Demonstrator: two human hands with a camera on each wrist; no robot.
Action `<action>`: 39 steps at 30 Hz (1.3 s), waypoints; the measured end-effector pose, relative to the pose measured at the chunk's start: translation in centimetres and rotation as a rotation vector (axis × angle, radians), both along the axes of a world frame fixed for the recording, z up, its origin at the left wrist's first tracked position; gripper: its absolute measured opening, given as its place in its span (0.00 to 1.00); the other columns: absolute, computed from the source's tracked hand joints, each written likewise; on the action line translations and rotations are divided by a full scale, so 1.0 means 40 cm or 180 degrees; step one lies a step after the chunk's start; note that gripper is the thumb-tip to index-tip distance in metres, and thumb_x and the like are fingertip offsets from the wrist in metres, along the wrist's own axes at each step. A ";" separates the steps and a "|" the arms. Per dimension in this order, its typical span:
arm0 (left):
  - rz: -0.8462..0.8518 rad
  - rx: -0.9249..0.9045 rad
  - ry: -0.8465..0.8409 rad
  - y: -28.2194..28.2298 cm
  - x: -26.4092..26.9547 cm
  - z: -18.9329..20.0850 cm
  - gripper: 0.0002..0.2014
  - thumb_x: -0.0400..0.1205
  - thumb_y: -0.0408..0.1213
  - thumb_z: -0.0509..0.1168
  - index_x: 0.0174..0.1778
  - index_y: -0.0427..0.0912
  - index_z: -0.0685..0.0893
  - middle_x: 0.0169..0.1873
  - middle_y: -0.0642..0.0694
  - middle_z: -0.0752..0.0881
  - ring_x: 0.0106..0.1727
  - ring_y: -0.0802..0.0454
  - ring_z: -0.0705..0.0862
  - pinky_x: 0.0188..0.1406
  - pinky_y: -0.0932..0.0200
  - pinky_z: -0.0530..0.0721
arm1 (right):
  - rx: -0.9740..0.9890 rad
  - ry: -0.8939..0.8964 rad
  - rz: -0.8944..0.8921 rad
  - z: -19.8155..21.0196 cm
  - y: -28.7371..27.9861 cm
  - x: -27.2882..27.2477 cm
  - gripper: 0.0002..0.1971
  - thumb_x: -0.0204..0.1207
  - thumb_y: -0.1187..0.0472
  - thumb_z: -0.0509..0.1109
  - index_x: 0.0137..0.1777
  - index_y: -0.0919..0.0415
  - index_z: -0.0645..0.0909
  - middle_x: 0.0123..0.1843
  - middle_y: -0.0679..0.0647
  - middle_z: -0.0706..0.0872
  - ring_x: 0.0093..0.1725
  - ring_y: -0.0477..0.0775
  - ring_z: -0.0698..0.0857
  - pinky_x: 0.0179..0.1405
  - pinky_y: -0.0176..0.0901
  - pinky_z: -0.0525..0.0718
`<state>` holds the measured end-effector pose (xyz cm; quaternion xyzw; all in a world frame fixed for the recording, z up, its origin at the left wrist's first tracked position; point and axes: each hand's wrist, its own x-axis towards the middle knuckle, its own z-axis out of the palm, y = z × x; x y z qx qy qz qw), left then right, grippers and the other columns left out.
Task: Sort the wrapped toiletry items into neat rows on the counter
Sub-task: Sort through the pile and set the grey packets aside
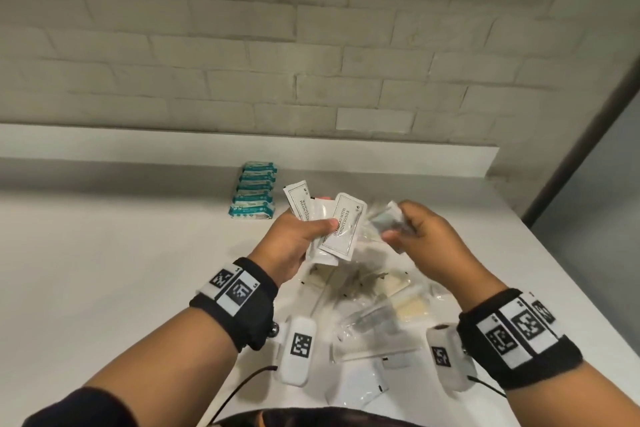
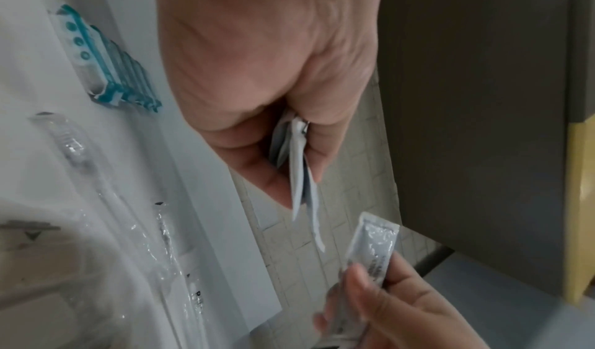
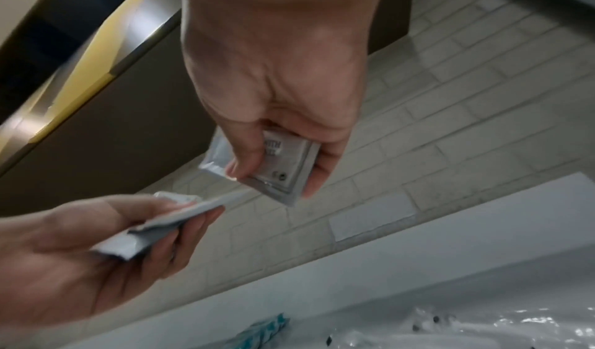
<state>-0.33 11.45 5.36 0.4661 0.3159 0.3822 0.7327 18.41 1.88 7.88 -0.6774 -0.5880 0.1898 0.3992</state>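
**Both hands holding sachets above the loose pile**

We note the left hand (image 1: 294,236) raised above the counter (image 1: 121,270), thumb clamped over a fan of white sachets (image 1: 341,225). At least 3 show in the head view; the front one reads "SHAMPOO WITH CONDITIONER". In the left wrist view the same sachets (image 2: 297,166) appear edge-on, pinched between thumb and curled fingers.

The right hand (image 1: 426,232) is level with the left, just to its right, the 2 apart. Its fingers and thumb pinch 1 single sachet (image 1: 389,220), clear-fronted with a white border. In the right wrist view this single sachet (image 3: 280,166) is tilted and shows partial print we cannot read in full.

We take the teal packs (image 1: 254,191) as landmark: 6 of them in 1 overlapping row on the counter, close to the low white ledge (image 1: 138,146) under the brick wall (image 1: 311,45). Both hands are nearer to us than this row and to its right.

Under the hands, nearer still and right of the row, lies the unsorted pile (image 1: 374,302) of clear-wrapped items. It includes a wrapped toothbrush (image 2: 83,151); the rest of its contents we cannot tell. A flat white sachet (image 1: 356,388) lies at its near edge.
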 end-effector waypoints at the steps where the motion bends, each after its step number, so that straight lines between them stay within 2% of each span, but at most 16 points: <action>1: 0.0016 0.0058 0.0044 -0.004 0.009 0.002 0.16 0.78 0.19 0.66 0.59 0.36 0.84 0.52 0.38 0.90 0.51 0.43 0.90 0.56 0.45 0.87 | -0.0088 0.0288 -0.0125 0.014 -0.008 0.015 0.05 0.76 0.65 0.72 0.46 0.55 0.80 0.41 0.49 0.86 0.38 0.46 0.84 0.41 0.42 0.81; 3: -0.0046 0.0207 0.0201 -0.012 0.020 0.009 0.13 0.77 0.20 0.68 0.56 0.36 0.86 0.49 0.39 0.91 0.50 0.42 0.90 0.54 0.48 0.88 | -0.0044 0.0539 -0.0146 0.047 -0.013 0.034 0.05 0.78 0.64 0.70 0.51 0.55 0.80 0.48 0.51 0.86 0.41 0.48 0.85 0.43 0.40 0.83; 6: -0.0456 0.0530 0.0462 -0.032 0.049 0.033 0.14 0.74 0.20 0.71 0.54 0.37 0.87 0.48 0.40 0.91 0.49 0.44 0.90 0.55 0.51 0.87 | -0.0476 -0.0470 0.0536 0.108 -0.013 0.037 0.14 0.75 0.63 0.74 0.60 0.54 0.80 0.63 0.44 0.76 0.51 0.46 0.83 0.43 0.21 0.77; 8: -0.0565 0.0564 0.0382 -0.042 0.068 0.046 0.13 0.74 0.22 0.72 0.53 0.36 0.87 0.47 0.39 0.91 0.47 0.45 0.89 0.53 0.51 0.86 | -0.0781 -0.0987 0.0807 0.125 -0.004 0.030 0.13 0.71 0.60 0.78 0.54 0.55 0.82 0.55 0.43 0.82 0.49 0.45 0.82 0.43 0.30 0.78; 10: -0.0445 0.0339 0.0079 -0.051 0.084 0.057 0.10 0.75 0.24 0.70 0.51 0.34 0.87 0.45 0.39 0.91 0.45 0.45 0.90 0.50 0.52 0.87 | -0.0740 -0.0529 0.0604 0.120 0.002 0.032 0.10 0.70 0.63 0.78 0.46 0.61 0.80 0.41 0.49 0.85 0.38 0.47 0.83 0.38 0.42 0.82; 12: -0.0321 0.0128 -0.0162 -0.053 0.088 0.059 0.10 0.76 0.25 0.68 0.52 0.33 0.87 0.46 0.39 0.92 0.47 0.44 0.90 0.53 0.51 0.88 | -0.0553 0.0120 0.0218 0.103 0.009 0.039 0.09 0.71 0.65 0.77 0.47 0.64 0.79 0.37 0.53 0.84 0.33 0.49 0.83 0.32 0.46 0.84; 15: -0.0414 0.0065 -0.0227 -0.065 0.089 0.043 0.20 0.73 0.25 0.70 0.62 0.29 0.83 0.57 0.32 0.88 0.59 0.38 0.87 0.62 0.46 0.85 | -0.0325 0.0565 -0.0194 0.076 0.010 0.048 0.09 0.73 0.66 0.75 0.50 0.64 0.79 0.41 0.57 0.86 0.36 0.53 0.85 0.31 0.51 0.88; 18: -0.0393 0.0090 -0.0042 -0.078 0.103 0.025 0.21 0.75 0.18 0.67 0.65 0.27 0.80 0.59 0.30 0.86 0.58 0.36 0.87 0.59 0.49 0.86 | -0.0027 0.1176 -0.0508 0.062 0.009 0.051 0.10 0.74 0.67 0.74 0.54 0.63 0.80 0.46 0.57 0.88 0.40 0.53 0.87 0.32 0.42 0.86; 23: -0.0071 0.0213 -0.0045 -0.072 0.120 0.037 0.13 0.77 0.16 0.65 0.54 0.31 0.86 0.47 0.37 0.92 0.47 0.41 0.91 0.49 0.50 0.90 | -0.0778 0.1323 0.0342 0.054 -0.010 0.044 0.17 0.67 0.74 0.79 0.54 0.61 0.84 0.42 0.55 0.91 0.33 0.45 0.89 0.25 0.31 0.81; 25: -0.0014 0.0210 -0.0047 -0.069 0.123 0.045 0.10 0.78 0.21 0.67 0.53 0.33 0.86 0.48 0.38 0.92 0.50 0.43 0.91 0.55 0.47 0.88 | -0.0762 0.1558 0.0367 0.050 -0.014 0.040 0.15 0.68 0.76 0.76 0.52 0.62 0.85 0.41 0.56 0.91 0.34 0.48 0.89 0.27 0.33 0.84; 28: 0.0121 0.0169 0.0052 -0.063 0.126 0.055 0.09 0.80 0.30 0.68 0.56 0.35 0.86 0.50 0.42 0.91 0.57 0.45 0.88 0.65 0.48 0.82 | -0.0272 0.2297 0.0257 0.063 -0.001 0.066 0.16 0.70 0.79 0.73 0.55 0.65 0.82 0.47 0.62 0.91 0.44 0.60 0.90 0.42 0.45 0.91; 29: 0.0107 0.0194 0.0130 -0.065 0.127 0.057 0.09 0.80 0.32 0.68 0.55 0.35 0.86 0.50 0.43 0.92 0.57 0.45 0.88 0.66 0.48 0.82 | -0.0226 0.2541 0.0345 0.072 0.002 0.070 0.17 0.70 0.80 0.72 0.58 0.67 0.81 0.50 0.64 0.90 0.47 0.61 0.90 0.46 0.45 0.91; 31: -0.0048 0.0291 0.0180 -0.073 0.136 0.062 0.12 0.78 0.35 0.69 0.56 0.35 0.86 0.53 0.40 0.90 0.59 0.42 0.87 0.68 0.45 0.80 | -0.0319 0.2719 0.0606 0.090 0.004 0.061 0.17 0.70 0.81 0.70 0.57 0.69 0.82 0.49 0.62 0.91 0.45 0.57 0.91 0.43 0.40 0.90; 34: 0.0026 0.0328 0.0321 -0.083 0.152 0.080 0.15 0.79 0.47 0.66 0.54 0.42 0.87 0.50 0.44 0.91 0.56 0.44 0.87 0.61 0.49 0.82 | -0.0172 0.2280 0.0509 0.105 0.018 0.047 0.12 0.69 0.79 0.73 0.49 0.66 0.85 0.40 0.57 0.91 0.36 0.51 0.89 0.34 0.38 0.86; 37: 0.0294 -0.0052 0.0237 -0.062 0.148 0.088 0.16 0.84 0.50 0.61 0.46 0.41 0.84 0.44 0.43 0.90 0.48 0.42 0.89 0.52 0.47 0.88 | 0.1018 0.0897 0.0164 0.101 0.032 0.077 0.07 0.65 0.76 0.77 0.42 0.67 0.87 0.40 0.54 0.81 0.37 0.45 0.80 0.38 0.34 0.77; 39: 0.0133 -0.0314 0.0184 -0.054 0.141 0.087 0.11 0.83 0.43 0.66 0.45 0.37 0.83 0.46 0.39 0.89 0.42 0.43 0.90 0.40 0.52 0.91 | 0.1583 -0.0283 0.0423 0.079 0.025 0.096 0.11 0.64 0.78 0.74 0.40 0.64 0.90 0.38 0.53 0.79 0.37 0.46 0.79 0.35 0.36 0.76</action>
